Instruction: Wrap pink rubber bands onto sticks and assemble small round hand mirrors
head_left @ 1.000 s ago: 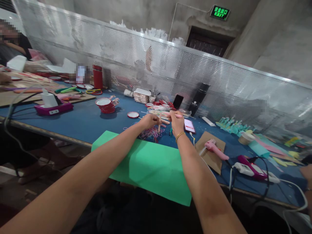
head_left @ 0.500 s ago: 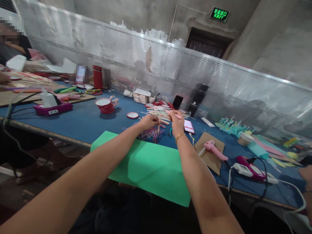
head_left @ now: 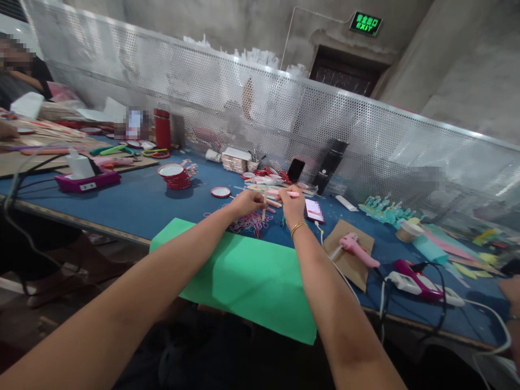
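My left hand (head_left: 249,201), fingers pinched closed, holds a short pale wooden stick (head_left: 264,212) upright over a tangle of pink and purple strings (head_left: 247,223). In my right hand (head_left: 293,205), closed like a writing grip, lies a slim pink pen-like tool (head_left: 286,193). Its tip is at the top of the stick; I cannot tell if they touch. Below both forearms a green sheet (head_left: 244,276) hangs over the table's front edge. More pale sticks (head_left: 274,203) lie just behind my hands.
A pink glue gun (head_left: 357,250) rests on brown cardboard (head_left: 337,238) at right, near a purple power strip (head_left: 418,281) with cables. Stacked red-rimmed discs (head_left: 175,177), a single disc (head_left: 220,192), a phone (head_left: 314,210) and a black bottle (head_left: 331,165) surround the work area.
My right hand has shifted slightly left and turned, bringing the pink tool's tip to the top of the stick. My left hand stays in nearly the same place.
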`<action>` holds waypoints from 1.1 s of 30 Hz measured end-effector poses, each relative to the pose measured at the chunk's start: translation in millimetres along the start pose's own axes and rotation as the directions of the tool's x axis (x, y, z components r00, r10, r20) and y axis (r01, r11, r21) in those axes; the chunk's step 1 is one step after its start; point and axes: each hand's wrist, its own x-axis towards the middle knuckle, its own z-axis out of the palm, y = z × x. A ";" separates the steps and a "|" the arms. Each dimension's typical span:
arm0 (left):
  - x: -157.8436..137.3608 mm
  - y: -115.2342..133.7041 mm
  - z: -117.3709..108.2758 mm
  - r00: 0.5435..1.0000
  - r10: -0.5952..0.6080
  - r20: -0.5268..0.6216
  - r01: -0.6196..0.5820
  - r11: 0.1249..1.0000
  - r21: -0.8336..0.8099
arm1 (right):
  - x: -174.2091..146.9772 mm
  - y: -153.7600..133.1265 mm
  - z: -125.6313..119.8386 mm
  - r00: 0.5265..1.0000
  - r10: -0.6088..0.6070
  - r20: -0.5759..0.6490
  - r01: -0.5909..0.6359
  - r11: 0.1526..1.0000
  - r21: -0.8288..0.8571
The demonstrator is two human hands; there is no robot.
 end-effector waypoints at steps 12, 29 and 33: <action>-1.0 4.5 -1.6 0.999 -0.007 0.049 0.007 1.000 -0.002 | 6.6 11.9 -4.1 0.999 -0.012 -0.038 0.008 0.995 -0.098; -3.4 6.0 -1.3 0.999 -0.005 0.043 0.003 0.999 0.048 | 0.2 1.3 -2.0 0.997 0.059 0.050 -0.059 0.998 0.010; -7.7 14.3 -2.6 1.000 -0.026 0.015 0.023 0.990 0.136 | -1.3 3.5 -5.5 1.000 0.022 0.017 -0.021 0.999 -0.048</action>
